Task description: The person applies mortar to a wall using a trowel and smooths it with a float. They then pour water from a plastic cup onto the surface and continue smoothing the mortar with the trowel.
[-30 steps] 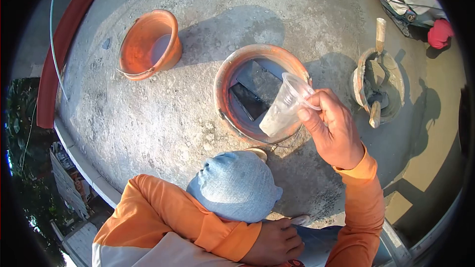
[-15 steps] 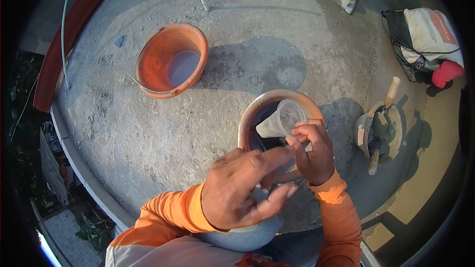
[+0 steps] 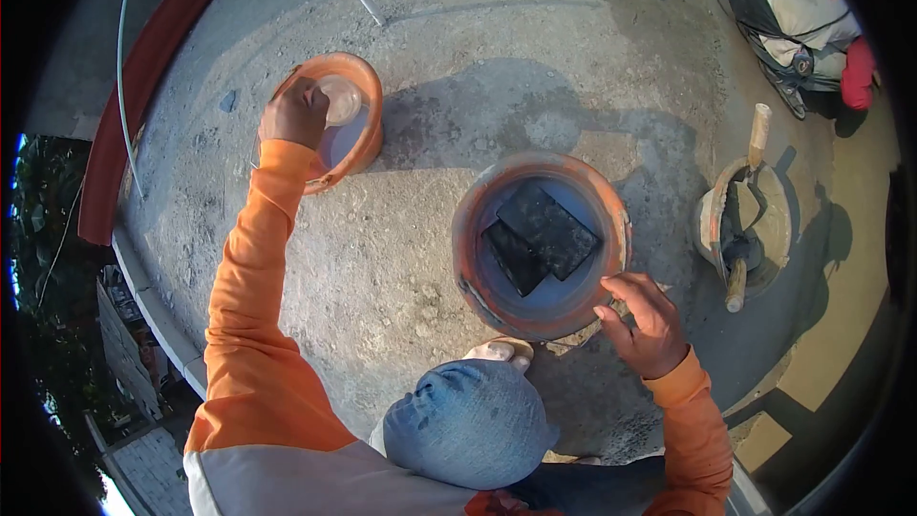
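Rough concrete floor (image 3: 373, 239) supports both buckets. The left hand (image 3: 294, 117) grips the clear cup (image 3: 342, 100) near its edge, seemingly leaving its mouth unobstructed, inside the farther bucket (image 3: 372, 86). The right hand (image 3: 650, 327), loosely spread, holds nothing beside the nearer bucket (image 3: 465, 220), whose walls enclose dark slabs (image 3: 554, 229) in cloudy liquid (image 3: 535, 304).

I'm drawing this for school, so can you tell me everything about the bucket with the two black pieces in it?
The bucket is round and orange, perhaps plastic, with grey smears around its thick rim. It stands on the rough grey ground, its wide mouth facing up. Inside is cloudy, bluish liquid, with two dark, flat slabs, one overlapping the other. The right hand is beside its rim; I can't tell if the fingers touch it.
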Tool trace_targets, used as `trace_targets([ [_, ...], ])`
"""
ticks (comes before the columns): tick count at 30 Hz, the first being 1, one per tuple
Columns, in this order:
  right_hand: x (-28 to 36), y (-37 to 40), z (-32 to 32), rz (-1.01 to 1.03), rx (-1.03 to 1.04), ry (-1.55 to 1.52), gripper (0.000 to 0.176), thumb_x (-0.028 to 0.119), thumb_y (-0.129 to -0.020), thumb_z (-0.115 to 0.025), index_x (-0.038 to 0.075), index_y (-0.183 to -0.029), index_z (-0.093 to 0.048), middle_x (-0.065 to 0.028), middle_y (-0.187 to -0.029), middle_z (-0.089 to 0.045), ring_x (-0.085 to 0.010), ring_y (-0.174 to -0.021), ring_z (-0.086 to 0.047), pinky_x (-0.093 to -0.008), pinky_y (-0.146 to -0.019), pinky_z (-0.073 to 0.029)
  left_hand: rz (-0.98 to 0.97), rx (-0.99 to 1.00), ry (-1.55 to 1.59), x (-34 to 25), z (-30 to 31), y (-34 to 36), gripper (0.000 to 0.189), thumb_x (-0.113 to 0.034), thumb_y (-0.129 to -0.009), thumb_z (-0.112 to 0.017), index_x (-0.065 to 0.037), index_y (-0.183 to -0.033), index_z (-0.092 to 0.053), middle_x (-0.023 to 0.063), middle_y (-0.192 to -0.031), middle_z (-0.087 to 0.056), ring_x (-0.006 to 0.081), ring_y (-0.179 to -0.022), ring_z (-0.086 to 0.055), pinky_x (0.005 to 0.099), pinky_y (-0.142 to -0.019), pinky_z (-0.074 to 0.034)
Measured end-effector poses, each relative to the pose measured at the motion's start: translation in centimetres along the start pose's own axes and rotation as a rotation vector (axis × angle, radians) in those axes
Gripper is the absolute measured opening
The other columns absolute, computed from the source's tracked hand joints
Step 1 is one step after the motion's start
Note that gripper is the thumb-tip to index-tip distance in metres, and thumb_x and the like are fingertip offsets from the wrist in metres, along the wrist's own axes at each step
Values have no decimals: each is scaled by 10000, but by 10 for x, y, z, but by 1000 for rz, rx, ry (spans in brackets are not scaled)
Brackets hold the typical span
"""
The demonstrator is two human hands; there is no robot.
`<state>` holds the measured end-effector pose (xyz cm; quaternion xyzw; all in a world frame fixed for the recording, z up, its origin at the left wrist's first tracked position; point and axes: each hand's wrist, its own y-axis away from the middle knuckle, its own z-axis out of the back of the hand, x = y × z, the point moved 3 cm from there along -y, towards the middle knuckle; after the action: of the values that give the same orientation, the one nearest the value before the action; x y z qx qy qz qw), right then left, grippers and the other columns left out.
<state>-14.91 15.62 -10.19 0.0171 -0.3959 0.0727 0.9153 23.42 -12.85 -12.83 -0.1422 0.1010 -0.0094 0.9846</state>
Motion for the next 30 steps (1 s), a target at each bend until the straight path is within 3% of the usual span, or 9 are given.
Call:
trace_targets([
  [2,-14,31,22,-76,-20,131,267,70,-782,-680,0,-1024,-593,-167,-927,-608,-321,-833,-614,-389,-710,-496,45,91,-68,19,-17,-16,286,-345,-854,-494,-156,-986,-663,169,-878,-673,374,-839,-643,448,-747,-515],
  [4,-25,63,42,-150,-45,172,261,53,-777,-677,-3,-1017,-588,-168,-913,-604,-321,-805,-610,-387,-692,-493,-28,-48,-75,5,-10,-21,252,-303,-853,-520,-142,-983,-664,151,-844,-681,351,-777,-657,398,-684,-535],
  [6,-27,102,52,-248,-56,193,257,35,-773,-675,-6,-1009,-584,-170,-900,-600,-320,-777,-606,-385,-674,-489,-214,-148,358,-67,38,20,180,-210,-840,-570,-115,-959,-665,120,-726,-668,300,-641,-656,335,-578,-529],
  [10,-45,149,62,-410,-128,233,262,17,-764,-675,-15,-1007,-580,-166,-874,-592,-313,-755,-602,-375,-673,-488,-961,157,390,-165,13,127,186,-68,-732,-652,-77,-917,-630,54,-554,-583,230,-470,-588,336,-473,-470],
  [12,-46,161,63,-447,-151,266,265,21,-763,-677,-16,-1008,-581,-166,-869,-591,-309,-749,-602,-374,-669,-488,-1111,245,347,-200,-14,165,172,-104,-739,-633,-79,-905,-597,58,-552,-585,245,-484,-602,344,-483,-489],
  [15,-35,168,66,-474,-128,280,268,35,-764,-682,-13,-1010,-587,-166,-864,-593,-306,-747,-605,-368,-665,-487,-1158,351,62,-229,-61,185,105,-140,-783,-570,-62,-842,-535,56,-573,-610,246,-501,-625,361,-480,-502],
  [23,-15,229,81,-596,-173,213,266,88,-780,-688,-6,-1011,-596,-169,-872,-595,-320,-770,-607,-365,-685,-486,-1195,548,-120,-251,-105,201,68,-115,-815,-520,-74,-869,-531,110,-624,-642,265,-569,-662,387,-481,-518],
  [27,-7,249,88,-631,-188,166,258,122,-798,-678,1,-1012,-598,-166,-880,-594,-324,-790,-606,-380,-698,-485,-1102,523,-79,-257,-102,195,86,-155,-819,-529,-81,-862,-540,166,-619,-623,338,-577,-643,454,-517,-518],
  [30,-11,273,93,-610,-212,176,255,185,-830,-646,23,-1020,-595,-159,-898,-598,-333,-806,-600,-398,-712,-484,-1012,496,275,-268,-67,184,105,-158,-814,-573,-67,-764,-590,162,-636,-620,352,-586,-622,470,-546,-491],
])
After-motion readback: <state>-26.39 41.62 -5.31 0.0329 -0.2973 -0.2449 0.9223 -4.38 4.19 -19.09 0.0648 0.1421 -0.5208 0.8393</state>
